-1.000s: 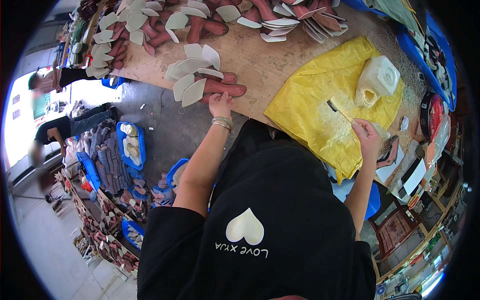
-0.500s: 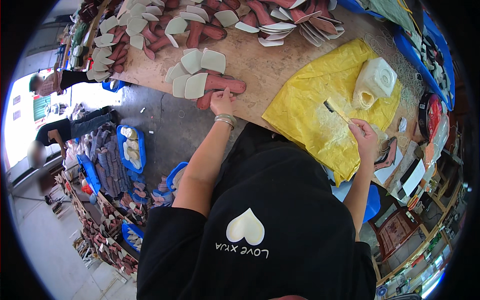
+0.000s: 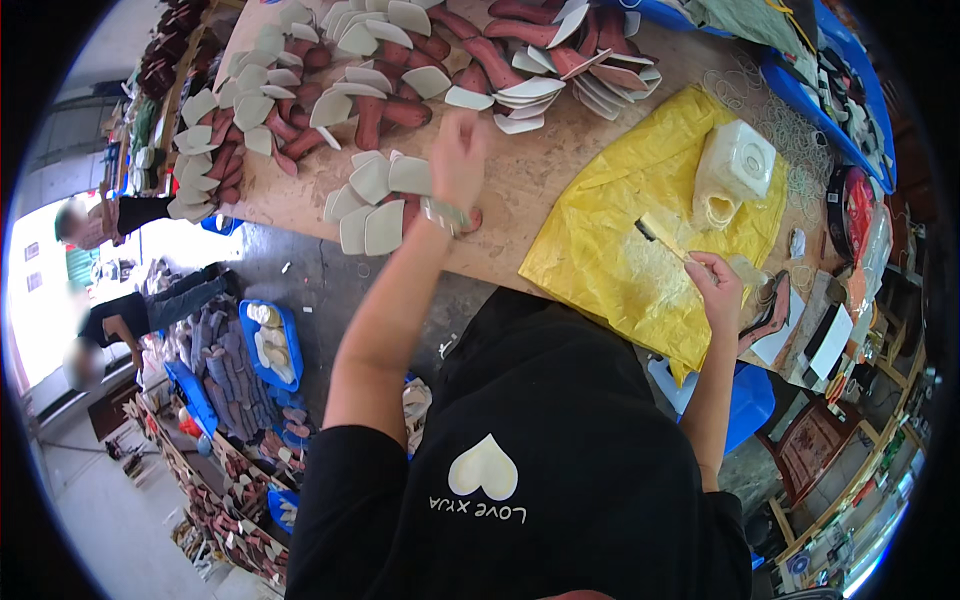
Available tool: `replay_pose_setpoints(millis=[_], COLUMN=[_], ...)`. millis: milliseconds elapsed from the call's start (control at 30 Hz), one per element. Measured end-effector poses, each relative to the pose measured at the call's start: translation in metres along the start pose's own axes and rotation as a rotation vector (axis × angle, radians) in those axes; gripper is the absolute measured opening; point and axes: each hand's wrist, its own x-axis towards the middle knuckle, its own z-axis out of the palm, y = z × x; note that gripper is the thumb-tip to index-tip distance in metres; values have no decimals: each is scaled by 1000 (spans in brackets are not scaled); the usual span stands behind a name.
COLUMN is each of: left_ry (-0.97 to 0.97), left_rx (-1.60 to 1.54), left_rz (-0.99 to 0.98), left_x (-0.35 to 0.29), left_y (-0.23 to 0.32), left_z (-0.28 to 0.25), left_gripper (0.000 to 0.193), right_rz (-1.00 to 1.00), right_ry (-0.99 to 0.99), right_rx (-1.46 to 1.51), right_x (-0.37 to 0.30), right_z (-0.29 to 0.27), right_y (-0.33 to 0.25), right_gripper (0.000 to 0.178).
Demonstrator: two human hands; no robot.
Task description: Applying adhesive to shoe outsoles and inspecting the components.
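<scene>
My left hand (image 3: 462, 165), smeared by motion, is raised over the table between a small group of red-pink shoe parts with off-white tabs (image 3: 383, 229) and the larger pile of the same shoe parts (image 3: 405, 110) behind. Its fingers are too blurred to show whether they hold anything. My right hand (image 3: 716, 287) is closed around the handle of a small brush (image 3: 661, 237) with dark bristles. The brush is held above a yellow plastic sheet (image 3: 580, 235) smeared with whitish residue. On that sheet a whitish plastic container (image 3: 738, 165) lies tipped, its round opening toward me.
A blue bin (image 3: 860, 100) with dark and white pieces stands at the far right, beside loose pale rubber bands (image 3: 797, 140). A high-heeled shoe (image 3: 769, 315) rests right of my hand. Left, on the floor, is another blue bin (image 3: 270, 343); two people are beyond.
My left hand has left the small group of shoe parts and moved up and away from me toward the larger pile. My right hand still holds the brush, shifted slightly.
</scene>
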Motion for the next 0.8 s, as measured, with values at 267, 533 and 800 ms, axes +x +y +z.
replay_pose_setpoints(millis=[267, 533, 800], left_ry=[-552, -856, -1074], left_rx=[1188, 1234, 1031], left_rz=[733, 1080, 1068], left_x=[170, 216, 204], left_y=[-45, -33, 22], left_z=[40, 44, 18], left_gripper=[49, 26, 42], right_rz=[51, 150, 145], right_ry=[145, 271, 272], right_rx=[-61, 20, -11], right_x=[-25, -51, -48], right_z=[3, 6, 8], right_y=[-3, 2, -9], right_gripper=[19, 19, 20])
